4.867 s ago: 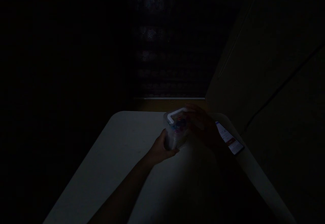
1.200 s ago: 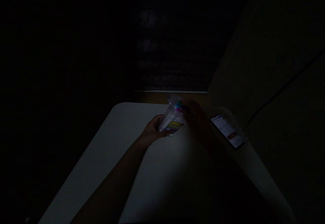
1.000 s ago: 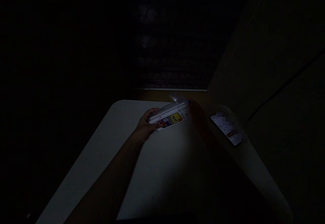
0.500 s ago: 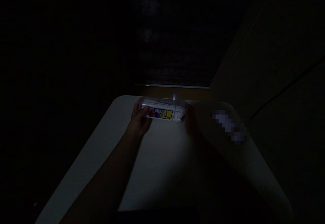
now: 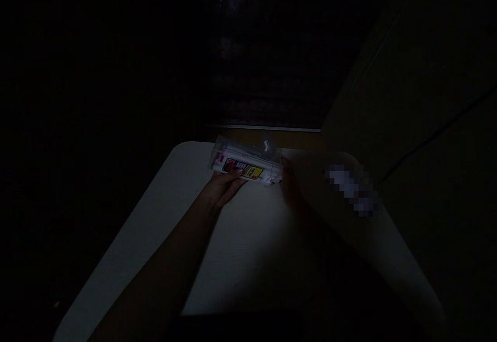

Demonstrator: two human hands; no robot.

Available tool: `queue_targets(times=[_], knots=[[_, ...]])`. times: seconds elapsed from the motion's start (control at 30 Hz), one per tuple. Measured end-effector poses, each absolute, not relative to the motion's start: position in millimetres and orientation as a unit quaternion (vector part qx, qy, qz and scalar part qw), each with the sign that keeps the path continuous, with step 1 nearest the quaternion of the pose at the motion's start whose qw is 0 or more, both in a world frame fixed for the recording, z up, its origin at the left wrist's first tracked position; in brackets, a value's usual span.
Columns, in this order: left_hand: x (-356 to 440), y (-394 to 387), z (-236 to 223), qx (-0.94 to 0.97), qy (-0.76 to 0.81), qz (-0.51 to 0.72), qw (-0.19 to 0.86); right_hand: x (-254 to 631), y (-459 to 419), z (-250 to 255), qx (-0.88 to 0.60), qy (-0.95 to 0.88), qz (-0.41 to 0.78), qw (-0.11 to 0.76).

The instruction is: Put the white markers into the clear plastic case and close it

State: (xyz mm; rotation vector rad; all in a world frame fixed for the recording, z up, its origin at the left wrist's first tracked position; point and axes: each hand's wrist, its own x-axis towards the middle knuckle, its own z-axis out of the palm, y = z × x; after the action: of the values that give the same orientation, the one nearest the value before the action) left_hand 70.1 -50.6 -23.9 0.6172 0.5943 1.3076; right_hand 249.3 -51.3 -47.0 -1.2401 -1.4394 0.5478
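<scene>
A clear plastic case of marker pens [image 5: 252, 162], with white barrels and coloured tips at its left end, is held above the far part of the table. Its front carries a dark and yellow label. My left hand [image 5: 225, 184] grips the lower edge, the thumb lying across the label and the fingers underneath. At the case's right end is my right hand [image 5: 287, 176], closed against it; deep shadow hides most of its fingers. A clear flap [image 5: 266, 144] sticks up from the top of the case near the right.
The pale table [image 5: 217, 259] has rounded far corners. On its right side lies a pixelated whitish item [image 5: 349, 187]. A dark cable [image 5: 438, 130] runs beyond the right edge. Everything around the table is very dark.
The case has tilted, its left end higher and its coloured tips now showing. My left hand has slid from the left end to the lower edge, with its thumb on the label.
</scene>
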Motion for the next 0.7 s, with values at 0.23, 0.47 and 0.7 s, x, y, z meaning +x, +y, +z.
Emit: queue_targets(times=[0.23, 0.47, 0.7], knots=[[65.0, -47.7, -22.0, 0.243, 0.273, 0.627, 0.688, 251.4, -60.2, -44.3, -0.536, -0.672, 0.186, 0.476], [63.2, -44.2, -26.2, 0.267, 0.255, 0.614, 0.697, 259.2, -66.0, -24.7, -0.550, -0.770, 0.069, 0.315], [63.8, -46.7, -23.4, 0.277, 0.285, 0.590, 0.703, 263.9, -64.1, -15.8, -0.592, -0.784, 0.008, 0.187]])
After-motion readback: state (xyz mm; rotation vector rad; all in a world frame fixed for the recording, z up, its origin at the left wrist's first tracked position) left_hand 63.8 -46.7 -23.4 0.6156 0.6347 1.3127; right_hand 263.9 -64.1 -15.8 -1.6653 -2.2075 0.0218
